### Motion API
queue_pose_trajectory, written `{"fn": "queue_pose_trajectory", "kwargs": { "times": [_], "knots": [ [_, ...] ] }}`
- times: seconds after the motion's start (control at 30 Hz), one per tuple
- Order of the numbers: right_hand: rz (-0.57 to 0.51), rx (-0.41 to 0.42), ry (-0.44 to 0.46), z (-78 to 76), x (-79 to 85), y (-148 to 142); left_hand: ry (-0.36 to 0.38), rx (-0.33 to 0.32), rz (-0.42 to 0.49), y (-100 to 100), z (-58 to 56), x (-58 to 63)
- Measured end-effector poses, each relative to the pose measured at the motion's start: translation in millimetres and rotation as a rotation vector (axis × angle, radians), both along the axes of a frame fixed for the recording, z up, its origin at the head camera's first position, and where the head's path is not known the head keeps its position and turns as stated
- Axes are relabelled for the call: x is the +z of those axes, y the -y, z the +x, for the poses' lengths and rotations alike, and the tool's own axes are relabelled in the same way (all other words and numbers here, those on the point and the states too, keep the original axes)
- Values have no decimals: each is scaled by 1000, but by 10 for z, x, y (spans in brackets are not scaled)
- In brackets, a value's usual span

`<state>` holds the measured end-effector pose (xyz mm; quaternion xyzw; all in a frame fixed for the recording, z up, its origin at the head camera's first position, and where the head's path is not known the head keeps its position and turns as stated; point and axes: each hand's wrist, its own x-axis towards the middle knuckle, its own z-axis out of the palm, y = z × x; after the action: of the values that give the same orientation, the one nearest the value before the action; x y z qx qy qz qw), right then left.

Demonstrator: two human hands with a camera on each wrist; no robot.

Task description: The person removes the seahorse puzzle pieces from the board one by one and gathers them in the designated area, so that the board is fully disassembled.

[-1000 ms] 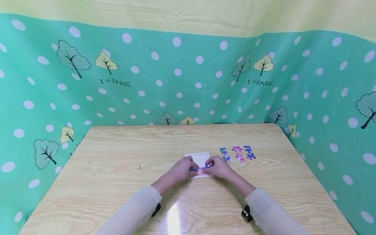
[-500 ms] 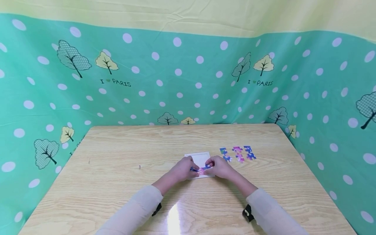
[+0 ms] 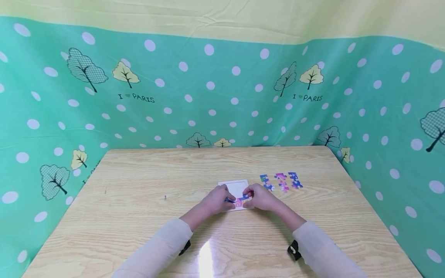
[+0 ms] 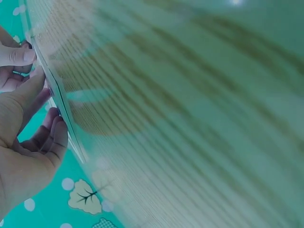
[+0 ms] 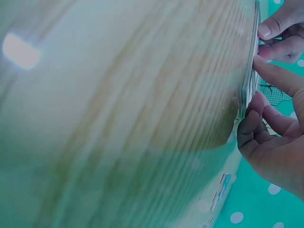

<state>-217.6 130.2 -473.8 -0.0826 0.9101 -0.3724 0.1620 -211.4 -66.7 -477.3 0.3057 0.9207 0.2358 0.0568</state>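
Observation:
A white puzzle frame lies mid-table, its far part bare and its near part filled with pink and blue pieces. Pink puzzle pieces show between the two hands. My left hand is over the frame's left side, thumb and fingertips pinching at a dark blue puzzle piece. On the right side, my right hand has its thumb on the near row and its curled fingers at another blue puzzle piece. Both wrist views show fingertips right at the thin frame edge; the pieces are mostly hidden there.
Right of the frame, loose puzzle pieces lie in three groups: blue-green, pink and dark blue. A tiny dark speck sits left on the wooden table. A dotted green curtain stands behind.
My right thumb has shifted slightly right, showing more of the pink pieces. My left hand stays nearly still, and the loose pieces have not moved.

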Motion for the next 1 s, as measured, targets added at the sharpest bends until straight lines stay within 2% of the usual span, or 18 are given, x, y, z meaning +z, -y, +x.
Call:
{"fn": "queue_pose_trajectory", "kwargs": {
  "times": [0.5,1.0],
  "knots": [
    [-35,-6,11,17,20,-12,5,11,11,-1,-11,-18],
    [-10,-18,-3,-6,-16,-19,67,51,34,7,-16,-15]
  ]
}}
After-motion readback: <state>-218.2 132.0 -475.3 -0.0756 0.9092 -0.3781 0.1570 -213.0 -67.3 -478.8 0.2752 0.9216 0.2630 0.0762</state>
